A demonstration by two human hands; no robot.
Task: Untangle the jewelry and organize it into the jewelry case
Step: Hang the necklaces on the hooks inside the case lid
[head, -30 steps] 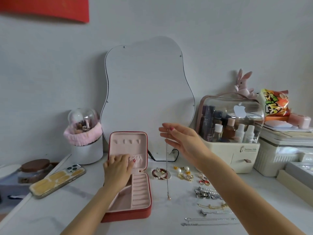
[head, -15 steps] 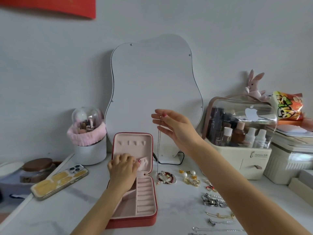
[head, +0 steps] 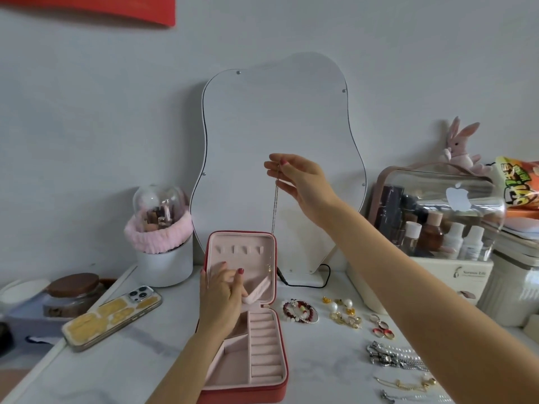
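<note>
I am pinching the thin chain necklace (head: 275, 205) in my right hand (head: 303, 182), dangling it into the jewelry case (head: 264, 383) lid, while my left hand (head: 223, 295) is tugging the lid's pocket (head: 258, 290) open, so next I'd judge lowering it inside.

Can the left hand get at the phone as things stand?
Probably not at once: the left hand is holding open the pouch in the case lid. Once it lets go, nothing lies between it and the phone.
</note>
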